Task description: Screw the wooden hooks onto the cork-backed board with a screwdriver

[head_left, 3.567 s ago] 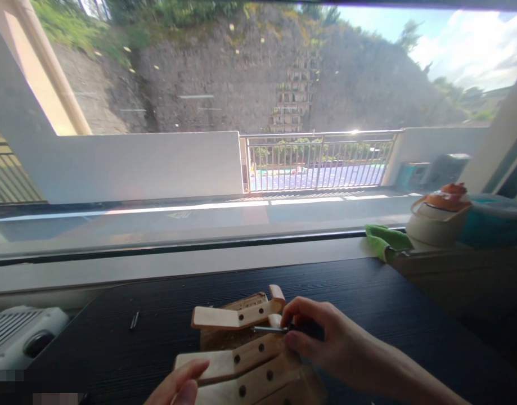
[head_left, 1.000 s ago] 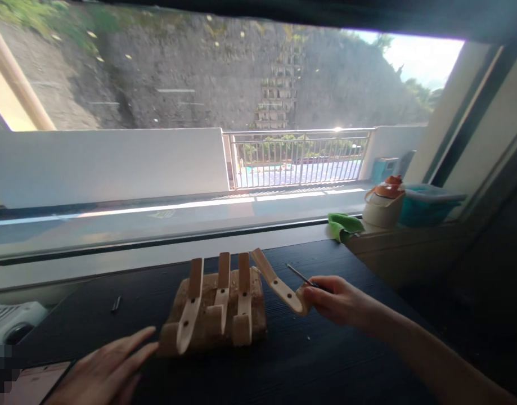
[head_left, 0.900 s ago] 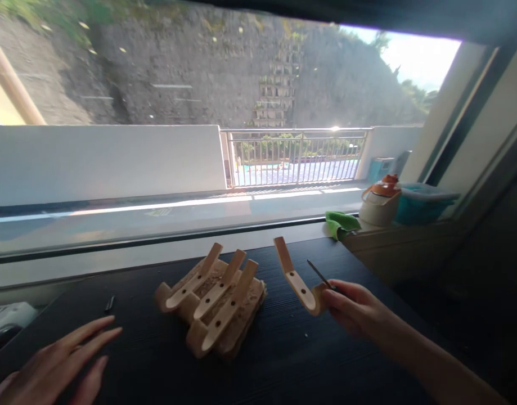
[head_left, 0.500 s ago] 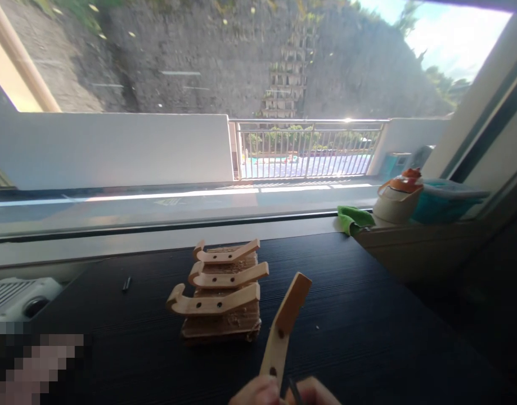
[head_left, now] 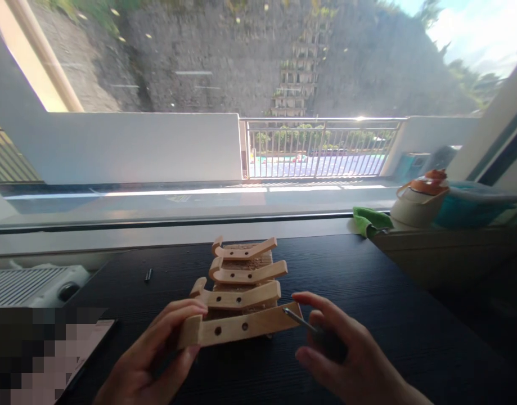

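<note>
My left hand [head_left: 151, 354] grips the curled end of a pale wooden hook [head_left: 230, 328] between thumb and fingers. The hook lies across the near part of a rough wooden board [head_left: 241, 311], with two dark screw holes in its face. In my right hand [head_left: 351, 354] is a screwdriver [head_left: 301, 320], its shaft pointing left over the hook's straight end; my index fingertip is close to that end. Three similar hooks sit in a row on the board: the farthest hook [head_left: 246, 252], the middle hook [head_left: 253, 274] and the nearest hook [head_left: 250, 295].
A small dark piece [head_left: 148, 275] lies on the black table [head_left: 393, 320]. On the sill at right are a green cloth [head_left: 368, 221], a bottle with an orange lid [head_left: 418, 205] and a teal container [head_left: 473, 205]. A flat blurred-out object [head_left: 64, 360] is at lower left.
The wooden hook has gone from upright near my body to lying across the board's near part. My hands have moved apart and forward. The view has shifted left.
</note>
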A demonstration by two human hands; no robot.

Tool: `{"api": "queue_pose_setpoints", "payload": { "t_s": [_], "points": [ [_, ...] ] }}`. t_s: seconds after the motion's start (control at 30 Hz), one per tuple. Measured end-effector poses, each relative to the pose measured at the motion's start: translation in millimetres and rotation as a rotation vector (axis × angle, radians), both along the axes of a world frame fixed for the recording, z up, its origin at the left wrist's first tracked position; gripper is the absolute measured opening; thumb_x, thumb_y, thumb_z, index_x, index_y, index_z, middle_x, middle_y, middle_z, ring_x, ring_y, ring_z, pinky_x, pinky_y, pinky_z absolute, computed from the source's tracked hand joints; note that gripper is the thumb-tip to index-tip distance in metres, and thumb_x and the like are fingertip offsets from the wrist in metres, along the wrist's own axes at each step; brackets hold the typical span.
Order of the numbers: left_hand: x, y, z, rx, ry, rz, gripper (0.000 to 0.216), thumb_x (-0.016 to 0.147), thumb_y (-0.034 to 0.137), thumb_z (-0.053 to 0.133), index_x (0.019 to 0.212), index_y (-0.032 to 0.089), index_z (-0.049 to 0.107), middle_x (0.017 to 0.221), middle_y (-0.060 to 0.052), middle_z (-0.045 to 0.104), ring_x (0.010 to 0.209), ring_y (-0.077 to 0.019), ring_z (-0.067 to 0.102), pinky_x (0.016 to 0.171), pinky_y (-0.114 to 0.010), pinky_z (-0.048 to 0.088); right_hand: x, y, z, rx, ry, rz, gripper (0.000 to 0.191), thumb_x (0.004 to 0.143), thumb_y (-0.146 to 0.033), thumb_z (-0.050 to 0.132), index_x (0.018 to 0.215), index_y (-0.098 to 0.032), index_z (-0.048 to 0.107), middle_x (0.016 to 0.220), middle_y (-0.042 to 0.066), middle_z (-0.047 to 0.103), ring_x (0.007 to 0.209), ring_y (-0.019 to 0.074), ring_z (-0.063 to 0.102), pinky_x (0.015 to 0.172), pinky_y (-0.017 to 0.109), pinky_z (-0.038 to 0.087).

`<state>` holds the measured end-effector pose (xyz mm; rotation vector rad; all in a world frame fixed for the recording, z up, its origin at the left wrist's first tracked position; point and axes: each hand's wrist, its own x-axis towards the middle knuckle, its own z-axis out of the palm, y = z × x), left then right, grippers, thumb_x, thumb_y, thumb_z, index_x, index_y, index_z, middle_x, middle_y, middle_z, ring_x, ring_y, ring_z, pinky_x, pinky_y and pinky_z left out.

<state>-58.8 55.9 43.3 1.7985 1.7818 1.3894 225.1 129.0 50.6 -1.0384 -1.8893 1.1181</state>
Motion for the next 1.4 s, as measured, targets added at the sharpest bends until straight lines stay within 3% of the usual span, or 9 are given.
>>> {"api": "queue_pose_setpoints", "payload": {
  "t_s": [0.1, 0.23, 0.4, 0.53, 0.67, 0.77, 0.97, 1.23, 1.4],
  "points": [
    [-3, 16, 5.0, -0.002, -0.064, -0.008, 0.029, 0.077, 0.039, 0.065, 0.104, 0.03, 0.066, 0.106, -0.002, 0.069, 0.085, -0.017, 0.071, 0.067, -0.017, 0.057, -18, 15, 4.7, 0.119, -0.002, 0.018, 0.032, 0.08, -0.025, 0.06, 0.112, -0.022, 0.062, 0.075, -0.001, 0.063, 0.059, 0.0095, 0.054, 0.053, 0.019, 0.043],
    [0, 17, -10.1, -0.013, -0.274, 0.163, 0.046, 0.071, 0.043, 0.072, 0.113, 0.03, 0.058, 0.103, 0.0, 0.07, 0.075, -0.0156, 0.072, 0.067, -0.021, 0.059, -23, 24, 9.6, 0.27, -0.064, 0.069, 0.015, 0.084, -0.022, 0.056, 0.096, -0.02, 0.065, 0.077, 0.0, 0.068, 0.064, 0.0102, 0.058, 0.058, 0.018, 0.045],
    [3, 13, -29.2, 0.022, -0.242, 0.172, 0.038, 0.071, 0.039, 0.073, 0.105, 0.029, 0.06, 0.097, 0.002, 0.072, 0.079, -0.0148, 0.072, 0.073, -0.019, 0.057, -19, 24, 12.5, 0.442, -0.016, 0.032, 0.011, 0.085, -0.019, 0.056, 0.091, -0.02, 0.065, 0.074, -0.002, 0.07, 0.057, 0.0078, 0.059, 0.055, 0.015, 0.045],
    [2, 13, -30.0, 0.053, -0.165, 0.19, 0.032, 0.068, 0.04, 0.074, 0.098, 0.031, 0.064, 0.089, 0.006, 0.075, 0.077, -0.0149, 0.073, 0.072, -0.017, 0.058, -15, 18, 10.5, 0.572, -0.08, 0.059, 0.013, 0.081, -0.012, 0.054, 0.086, -0.019, 0.063, 0.063, -0.004, 0.067, 0.049, 0.0067, 0.057, 0.05, 0.015, 0.043],
    [3, 10, -31.3, 0.043, -0.118, 0.21, 0.032, 0.067, 0.041, 0.076, 0.097, 0.035, 0.066, 0.089, 0.01, 0.076, 0.075, -0.0136, 0.073, 0.073, -0.016, 0.057, -9, 17, 9.4, 0.714, -0.081, 0.024, 0.02, 0.074, -0.008, 0.055, 0.088, -0.021, 0.06, 0.069, -0.005, 0.07, 0.056, 0.0071, 0.064, 0.06, 0.013, 0.047],
    [8, 11, -29.9, 0.049, -0.098, 0.193, 0.032, 0.066, 0.043, 0.076, 0.095, 0.036, 0.067, 0.087, 0.011, 0.076, 0.073, -0.013, 0.073, 0.071, -0.015, 0.057, -6, 21, 5.5, 0.662, -0.075, -0.022, 0.022, 0.077, -0.007, 0.056, 0.091, -0.024, 0.058, 0.069, -0.008, 0.068, 0.054, 0.0043, 0.061, 0.057, 0.011, 0.045],
    [15, 19, -18.6, 0.044, -0.074, 0.238, 0.029, 0.058, 0.046, 0.078, 0.084, 0.033, 0.071, 0.072, 0.009, 0.076, 0.059, -0.0135, 0.072, 0.058, -0.014, 0.056, -7, 32, -13.3, 0.398, -0.11, -0.042, 0.034, 0.084, -0.017, 0.056, 0.116, -0.024, 0.052, 0.065, -0.008, 0.059, 0.05, 0.006, 0.05, 0.049, 0.014, 0.041],
    [20, 20, -10.3, -0.038, -0.137, 0.28, 0.025, 0.054, 0.047, 0.077, 0.073, 0.031, 0.072, 0.066, 0.008, 0.076, 0.057, -0.0156, 0.072, 0.055, -0.016, 0.057, -12, 30, -13.8, 0.233, -0.044, -0.04, 0.025, 0.082, -0.021, 0.056, 0.107, -0.021, 0.053, 0.075, -0.001, 0.066, 0.063, 0.0106, 0.06, 0.057, 0.019, 0.047],
    [12, 18, -24.6, -0.029, -0.058, 0.292, 0.034, 0.056, 0.054, 0.075, 0.08, 0.03, 0.073, 0.075, 0.006, 0.077, 0.063, -0.0168, 0.073, 0.059, -0.017, 0.058, -11, 24, -14.8, 0.253, -0.056, -0.014, 0.025, 0.08, -0.021, 0.056, 0.104, -0.022, 0.051, 0.073, -0.001, 0.067, 0.06, 0.0108, 0.061, 0.055, 0.019, 0.048]
  ]
}}
